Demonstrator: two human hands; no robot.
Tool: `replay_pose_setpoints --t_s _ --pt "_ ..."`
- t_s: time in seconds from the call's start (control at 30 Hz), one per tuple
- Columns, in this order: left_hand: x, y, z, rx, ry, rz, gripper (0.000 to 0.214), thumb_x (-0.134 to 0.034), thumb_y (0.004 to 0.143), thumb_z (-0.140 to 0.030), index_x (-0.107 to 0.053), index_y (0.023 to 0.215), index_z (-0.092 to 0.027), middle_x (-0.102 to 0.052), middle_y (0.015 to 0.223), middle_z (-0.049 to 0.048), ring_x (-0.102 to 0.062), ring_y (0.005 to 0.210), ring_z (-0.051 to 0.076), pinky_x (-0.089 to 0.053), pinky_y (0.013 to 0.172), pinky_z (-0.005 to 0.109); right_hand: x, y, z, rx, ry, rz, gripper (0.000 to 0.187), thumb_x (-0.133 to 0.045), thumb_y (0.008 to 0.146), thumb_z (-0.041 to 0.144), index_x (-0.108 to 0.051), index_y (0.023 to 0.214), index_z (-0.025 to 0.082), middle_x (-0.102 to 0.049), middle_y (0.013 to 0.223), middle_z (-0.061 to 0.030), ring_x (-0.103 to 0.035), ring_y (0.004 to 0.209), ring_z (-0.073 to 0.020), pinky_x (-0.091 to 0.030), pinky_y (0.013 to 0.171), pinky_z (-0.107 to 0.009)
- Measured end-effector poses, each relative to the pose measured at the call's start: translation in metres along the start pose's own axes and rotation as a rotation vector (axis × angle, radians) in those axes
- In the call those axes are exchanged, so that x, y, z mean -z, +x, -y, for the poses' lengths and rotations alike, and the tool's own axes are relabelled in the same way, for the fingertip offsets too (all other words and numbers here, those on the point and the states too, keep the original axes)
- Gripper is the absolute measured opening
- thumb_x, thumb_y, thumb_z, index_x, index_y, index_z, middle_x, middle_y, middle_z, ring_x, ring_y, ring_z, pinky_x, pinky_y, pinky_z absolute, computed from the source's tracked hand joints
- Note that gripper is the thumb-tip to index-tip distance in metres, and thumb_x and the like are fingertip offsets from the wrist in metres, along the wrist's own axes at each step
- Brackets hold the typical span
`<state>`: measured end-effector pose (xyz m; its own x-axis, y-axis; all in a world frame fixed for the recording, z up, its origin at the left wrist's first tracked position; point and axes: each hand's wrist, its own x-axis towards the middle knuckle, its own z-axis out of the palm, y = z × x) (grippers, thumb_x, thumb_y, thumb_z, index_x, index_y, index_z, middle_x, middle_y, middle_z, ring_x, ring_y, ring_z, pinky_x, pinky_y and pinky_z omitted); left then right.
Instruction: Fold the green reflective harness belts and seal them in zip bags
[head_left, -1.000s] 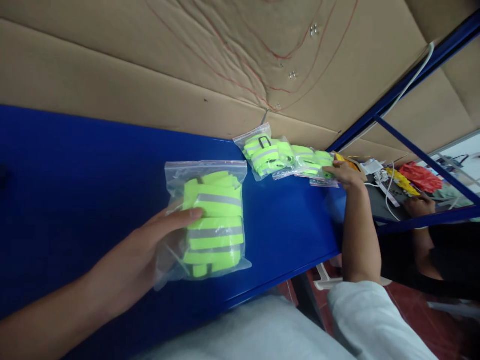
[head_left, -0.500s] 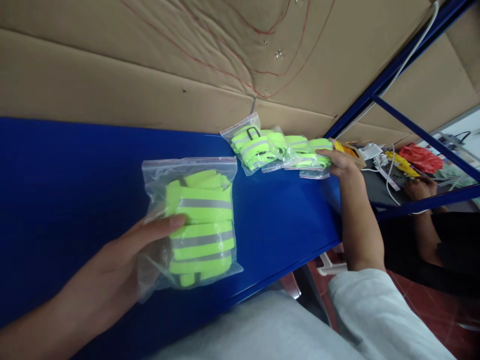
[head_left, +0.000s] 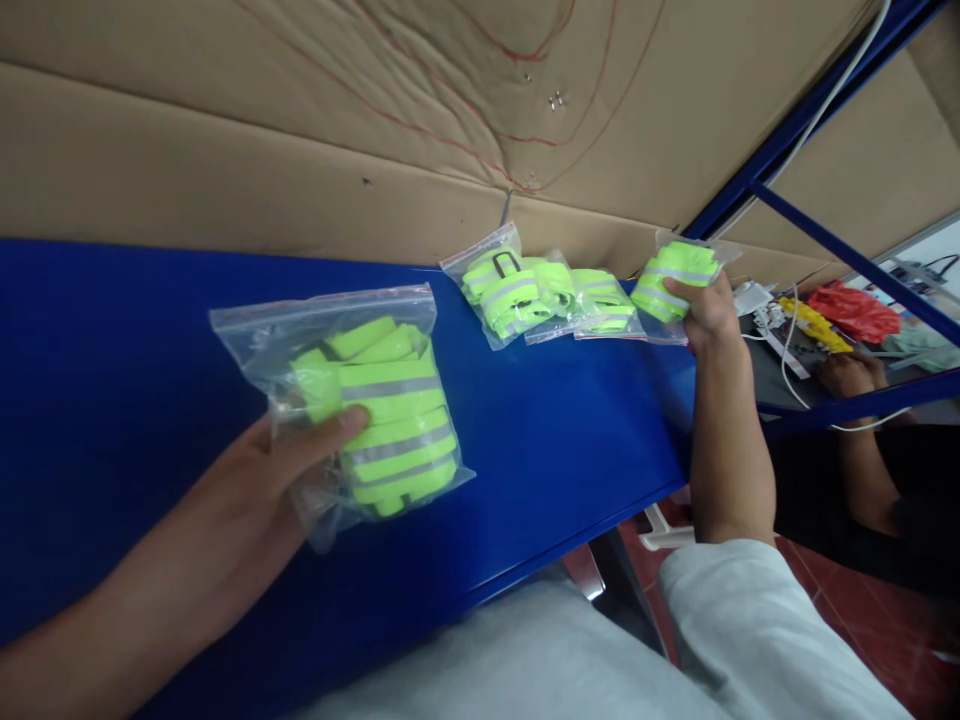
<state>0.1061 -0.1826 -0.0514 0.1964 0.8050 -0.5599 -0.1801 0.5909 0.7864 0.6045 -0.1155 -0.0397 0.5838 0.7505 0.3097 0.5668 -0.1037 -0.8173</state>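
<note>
My left hand (head_left: 277, 470) is closed on a clear zip bag (head_left: 397, 390) of folded neon-yellow reflective straps with grey stripes, its thumb across the front, above the blue table. Farther right, my right hand (head_left: 709, 310) grips a second zip bag of reflective straps (head_left: 675, 280), held up off the table near the back corner. Between them, more bagged reflective straps (head_left: 517, 285) lie overlapping in a row against the back panel; a black buckle (head_left: 506, 264) shows on the leftmost one.
The blue table (head_left: 525, 430) meets a brown cardboard-covered panel (head_left: 300, 180) with red strings. A blue metal frame (head_left: 832, 230) divides it from the neighbouring bench. There a co-worker's hands (head_left: 851, 375) are beside a red plastic bag (head_left: 855, 310) and yellow pieces. A white cable (head_left: 786, 350) hangs there.
My right hand has lifted the rightmost bag from the row, up and to the right. My left hand's bag has shifted slightly left and up and tilted.
</note>
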Motion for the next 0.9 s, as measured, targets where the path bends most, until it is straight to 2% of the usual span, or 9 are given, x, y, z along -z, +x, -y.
replay_pose_setpoints --t_s 0.13,0.3,0.4,0.47,0.57,0.63,0.7,0.8,0.9 --pt "0.008 0.003 0.007 0.006 0.036 0.048 0.072 -0.095 0.061 -0.033 -0.068 0.127 -0.030 -0.076 0.122 0.0014 -0.076 0.101 0.026 -0.066 0.069 0.024 0.000 -0.001 0.001 0.033 0.077 0.003 0.076 -0.071 0.069 0.070 -0.053 0.129 0.027 -0.065 0.137 -0.0102 -0.067 0.099 -0.0263 -0.058 0.082 -0.048" --pt "0.008 0.002 0.007 -0.018 0.024 0.103 0.075 -0.095 0.066 -0.039 -0.065 0.134 -0.032 -0.075 0.127 0.0031 -0.076 0.105 0.027 -0.066 0.070 0.024 0.000 -0.002 0.004 0.036 0.107 -0.016 0.074 -0.070 0.070 0.071 -0.054 0.127 0.028 -0.067 0.133 -0.0091 -0.067 0.097 -0.0248 -0.058 0.081 -0.047" --pt "0.007 0.004 0.005 0.036 -0.014 0.090 0.078 -0.098 0.058 -0.040 -0.069 0.129 -0.026 -0.077 0.121 0.0051 -0.077 0.098 0.029 -0.065 0.064 0.025 0.000 -0.002 0.003 0.028 0.107 -0.004 0.062 -0.071 0.074 0.061 -0.057 0.125 0.029 -0.068 0.130 -0.0074 -0.068 0.098 -0.0250 -0.060 0.079 -0.045" --pt "0.007 0.004 0.004 0.087 -0.056 0.097 0.069 -0.097 0.057 -0.037 -0.073 0.120 -0.022 -0.080 0.111 0.0055 -0.078 0.089 0.028 -0.065 0.062 0.025 -0.001 -0.003 0.003 0.013 0.118 0.023 0.053 -0.073 0.074 0.049 -0.061 0.121 0.029 -0.070 0.127 -0.0082 -0.069 0.100 -0.0265 -0.060 0.078 -0.044" --pt "0.008 0.003 0.005 0.101 -0.188 0.185 0.043 -0.089 0.070 -0.033 -0.075 0.107 -0.016 -0.081 0.100 0.0064 -0.078 0.087 0.026 -0.064 0.068 0.026 -0.004 -0.004 0.003 -0.019 0.151 0.048 0.043 -0.075 0.071 0.030 -0.067 0.113 0.028 -0.070 0.129 -0.0109 -0.070 0.105 -0.0278 -0.059 0.084 -0.045" --pt "0.009 0.004 0.006 0.055 -0.262 0.323 0.040 -0.083 0.077 -0.037 -0.075 0.108 -0.014 -0.080 0.103 0.0090 -0.078 0.095 0.028 -0.065 0.076 0.030 -0.007 -0.002 0.000 -0.035 0.187 0.038 0.040 -0.075 0.069 0.019 -0.070 0.106 0.029 -0.069 0.130 -0.0107 -0.070 0.109 -0.0262 -0.057 0.090 -0.045" --pt "0.012 0.006 0.009 -0.010 -0.261 0.391 0.045 -0.082 0.080 -0.042 -0.073 0.114 -0.015 -0.079 0.108 0.0102 -0.077 0.099 0.029 -0.065 0.079 0.032 -0.011 0.001 -0.006 -0.045 0.229 0.061 0.037 -0.076 0.067 0.012 -0.073 0.099 0.030 -0.071 0.126 -0.0104 -0.071 0.108 -0.0248 -0.055 0.094 -0.045" --pt "0.014 0.009 0.012 -0.049 -0.201 0.369 0.052 -0.087 0.078 -0.038 -0.070 0.123 -0.017 -0.078 0.112 0.0097 -0.078 0.095 0.026 -0.064 0.077 0.030 -0.015 0.005 -0.016 -0.066 0.235 0.087 0.027 -0.077 0.070 0.010 -0.076 0.088 0.030 -0.073 0.124 -0.0109 -0.073 0.106 -0.0244 -0.054 0.097 -0.047" --pt "0.014 0.008 0.014 -0.062 -0.174 0.353 0.055 -0.089 0.076 -0.035 -0.068 0.125 -0.018 -0.077 0.115 0.0094 -0.077 0.093 0.025 -0.064 0.075 0.029 -0.016 0.007 -0.024 -0.105 0.204 0.101 0.023 -0.078 0.075 0.012 -0.078 0.089 0.030 -0.071 0.131 -0.0128 -0.073 0.110 -0.0252 -0.055 0.097 -0.048"
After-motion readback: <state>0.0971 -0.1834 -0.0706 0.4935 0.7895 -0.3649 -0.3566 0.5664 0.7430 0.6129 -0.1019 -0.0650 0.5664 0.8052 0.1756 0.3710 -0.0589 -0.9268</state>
